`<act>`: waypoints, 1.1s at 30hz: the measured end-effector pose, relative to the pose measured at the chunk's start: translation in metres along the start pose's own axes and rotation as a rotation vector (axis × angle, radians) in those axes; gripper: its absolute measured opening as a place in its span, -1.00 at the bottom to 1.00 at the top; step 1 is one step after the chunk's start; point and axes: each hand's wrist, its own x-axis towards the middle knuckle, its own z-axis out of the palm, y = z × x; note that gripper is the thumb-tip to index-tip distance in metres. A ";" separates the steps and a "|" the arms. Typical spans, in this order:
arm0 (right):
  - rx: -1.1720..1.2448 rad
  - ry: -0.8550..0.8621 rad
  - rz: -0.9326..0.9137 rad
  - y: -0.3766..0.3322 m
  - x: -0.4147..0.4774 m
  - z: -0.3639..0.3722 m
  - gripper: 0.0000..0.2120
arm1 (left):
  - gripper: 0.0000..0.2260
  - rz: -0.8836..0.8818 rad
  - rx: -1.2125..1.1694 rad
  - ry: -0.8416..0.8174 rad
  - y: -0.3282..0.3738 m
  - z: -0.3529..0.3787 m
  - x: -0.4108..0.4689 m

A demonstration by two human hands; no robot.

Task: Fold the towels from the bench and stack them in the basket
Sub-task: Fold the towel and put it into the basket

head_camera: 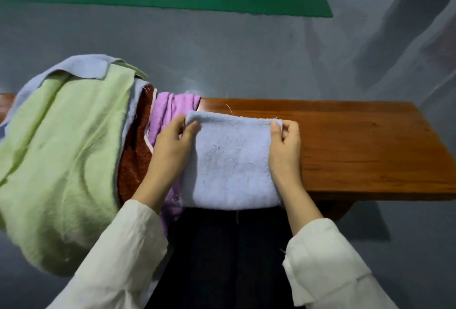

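Between your hands, folded blue towel [232,160] lay flat on tabletop [357,141], near edge hanging just over front lip. Your left hand [172,146] pinched far left corner, thumb on top. Your right hand [285,151] pinched far right corner the same way. Left of left hand: unfolded heap, with purple towel [167,106] touching blue towel's left side, rust-brown towel [133,160] beside it, big green towel [61,148] draped over heap. Right of right hand: bare wood. You wore cream sleeves [325,266].
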 end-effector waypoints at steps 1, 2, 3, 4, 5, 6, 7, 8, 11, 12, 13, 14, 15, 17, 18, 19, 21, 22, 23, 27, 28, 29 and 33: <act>-0.014 0.006 -0.011 0.001 0.005 0.004 -0.91 | -0.77 0.008 0.034 0.029 0.001 0.003 0.006; -0.030 0.014 -0.016 0.004 0.010 0.008 -0.91 | -0.76 0.005 0.055 0.054 0.000 0.007 0.011; -0.050 0.018 -0.016 0.007 0.013 0.011 -0.91 | -0.74 -0.002 0.071 0.067 -0.003 0.010 0.015; -0.074 0.018 -0.007 0.011 0.017 0.015 -0.90 | -0.72 -0.015 0.085 0.066 -0.006 0.014 0.018; -0.103 0.008 0.009 0.014 0.020 0.017 -0.88 | -0.71 -0.029 0.100 0.060 -0.010 0.018 0.019; -0.140 -0.008 0.026 0.017 0.023 0.018 -0.86 | -0.70 -0.045 0.120 0.053 -0.015 0.022 0.021; -0.185 -0.029 0.039 0.018 0.026 0.019 -0.83 | -0.71 -0.054 0.148 0.051 -0.019 0.025 0.022; -0.229 -0.048 0.045 0.018 0.028 0.019 -0.80 | -0.72 -0.062 0.178 0.051 -0.022 0.027 0.024; -0.277 -0.070 0.056 0.012 0.030 0.018 -0.77 | -0.73 -0.097 0.189 0.036 -0.024 0.030 0.030; -0.274 -0.075 0.069 0.010 0.029 0.018 -0.77 | -0.71 -0.114 0.184 0.025 -0.024 0.029 0.031; -0.264 -0.087 0.084 0.008 0.027 0.017 -0.77 | -0.69 -0.127 0.186 0.012 -0.023 0.027 0.031; -0.254 -0.103 0.095 0.006 0.025 0.016 -0.77 | -0.70 -0.140 0.191 -0.004 -0.023 0.024 0.029; -0.257 -0.118 0.101 0.005 0.021 0.013 -0.75 | -0.73 -0.149 0.200 -0.020 -0.024 0.020 0.025; -0.334 -0.142 0.114 0.004 0.009 0.004 -0.58 | -0.77 -0.165 0.238 -0.032 -0.024 0.012 0.015; -0.407 -0.153 0.136 0.003 0.003 0.000 -0.48 | -0.74 -0.182 0.276 -0.031 -0.024 0.009 0.009; -0.495 -0.167 0.159 0.000 -0.003 -0.002 -0.40 | -0.71 -0.201 0.323 -0.033 -0.024 0.008 0.004; -0.668 -0.214 0.193 -0.004 -0.012 -0.004 -0.34 | -0.69 -0.239 0.409 -0.050 -0.021 0.010 -0.002; -0.729 -0.240 0.205 -0.005 -0.015 -0.004 -0.36 | -0.68 -0.255 0.441 -0.060 -0.020 0.012 -0.003; -0.768 -0.261 0.221 -0.008 -0.016 -0.004 -0.39 | -0.67 -0.266 0.459 -0.067 -0.017 0.014 -0.003; -0.814 -0.316 0.334 -0.016 -0.010 -0.017 -0.58 | -0.64 -0.338 0.430 -0.083 -0.002 0.021 -0.008; -0.818 -0.328 0.361 -0.016 -0.009 -0.023 -0.58 | -0.63 -0.372 0.386 -0.089 0.000 0.022 -0.012; -0.811 -0.339 0.382 -0.015 -0.008 -0.029 -0.57 | -0.63 -0.400 0.339 -0.095 0.000 0.024 -0.015; -0.697 -0.323 0.439 -0.007 -0.010 -0.043 -0.62 | -0.66 -0.469 0.294 -0.156 -0.007 0.030 -0.022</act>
